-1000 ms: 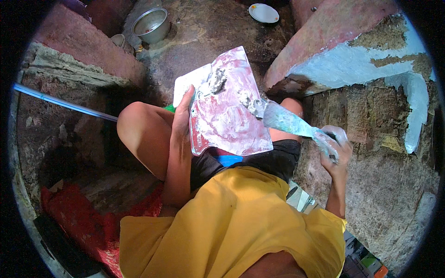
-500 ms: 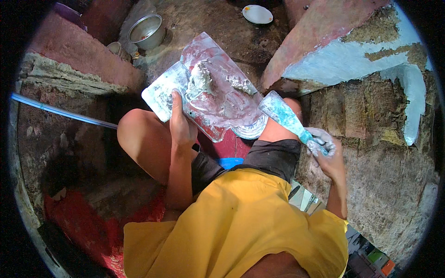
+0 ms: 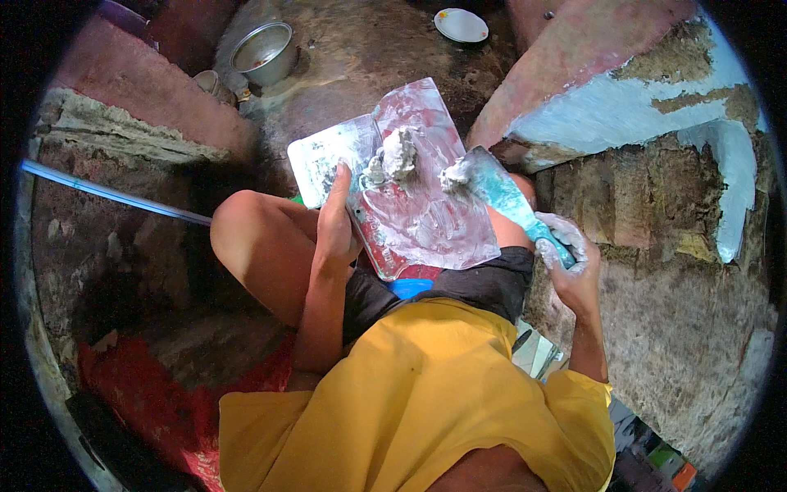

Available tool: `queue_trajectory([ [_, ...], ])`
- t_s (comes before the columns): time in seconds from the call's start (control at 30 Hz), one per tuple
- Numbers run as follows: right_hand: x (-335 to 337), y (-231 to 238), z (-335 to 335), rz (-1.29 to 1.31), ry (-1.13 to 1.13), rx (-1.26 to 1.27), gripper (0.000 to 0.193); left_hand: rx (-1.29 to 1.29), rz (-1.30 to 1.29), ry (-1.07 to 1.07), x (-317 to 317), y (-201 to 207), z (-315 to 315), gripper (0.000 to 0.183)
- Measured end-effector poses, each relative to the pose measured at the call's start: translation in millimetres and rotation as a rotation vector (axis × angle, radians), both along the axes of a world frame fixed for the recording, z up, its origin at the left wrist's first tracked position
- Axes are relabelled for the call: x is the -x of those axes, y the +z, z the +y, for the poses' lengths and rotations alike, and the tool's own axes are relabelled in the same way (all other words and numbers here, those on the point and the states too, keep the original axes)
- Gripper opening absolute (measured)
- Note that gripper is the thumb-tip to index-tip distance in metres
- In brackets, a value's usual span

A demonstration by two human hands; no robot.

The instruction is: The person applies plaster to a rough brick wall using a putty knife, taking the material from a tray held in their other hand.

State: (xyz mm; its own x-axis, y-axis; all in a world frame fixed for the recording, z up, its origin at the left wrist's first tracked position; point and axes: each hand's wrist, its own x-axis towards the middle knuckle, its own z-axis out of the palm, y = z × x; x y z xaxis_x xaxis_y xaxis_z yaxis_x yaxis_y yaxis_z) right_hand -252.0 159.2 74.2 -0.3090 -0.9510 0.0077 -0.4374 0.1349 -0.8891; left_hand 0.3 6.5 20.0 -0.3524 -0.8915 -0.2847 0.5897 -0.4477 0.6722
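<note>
Board (image 3: 438, 217) has swung clockwise, right edge partly behind scraper (image 3: 502, 193); hands (image 3: 334, 230) (image 3: 576, 275) clamp each, left on board.

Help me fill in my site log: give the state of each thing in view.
Board: smeared white
Paste: lumped on board
Scraper: paste at its front edge
Left hand: gripping board
Right hand: closed around scraper's handle
Metal pot: uncovered
Plate: orange-spotted near rim
Low wall: patchily coated pale blue-white
</note>
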Motion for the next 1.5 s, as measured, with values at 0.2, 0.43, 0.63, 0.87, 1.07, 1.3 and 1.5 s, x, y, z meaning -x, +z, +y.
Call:
queue_trajectory([
  [0.2, 2, 10, 0, 0.286, 0.056, 0.189, 0.028, -0.082, 0.136, -0.023, -10, -10, -5, 0.046],
  [0.43, 16, 21, 10, 0.814, 0.186, 0.181, 0.043, -0.101, 0.006, -0.007, 0, -20, -15, 0.045],
  [0.63, 25, 19, 5, 1.053, 0.413, 0.291, 0.049, -0.205, 0.100, -0.010, -10, -16, 2, 0.046],
  [0.87, 7, 58, 7, 1.259, 0.494, 0.176, 0.031, -0.024, -0.107, 0.021, 1, -27, -1, 0.045],
  [1.07, 15, 84, 13, 0.889, 0.345, 0.032, 0.027, -0.137, -0.096, 0.094, -16, -36, -2, 0.038],
  [1.3, 20, 49, 27, -0.062, 0.025, -0.279, 0.030, -0.099, 0.071, 0.014, -9, -33, -4, 0.043],
  [1.5, 25, 32, 26, -0.044, 0.074, -0.235, 0.029, -0.048, 0.037, 0.058, -1, -18, 1, 0.042],
])
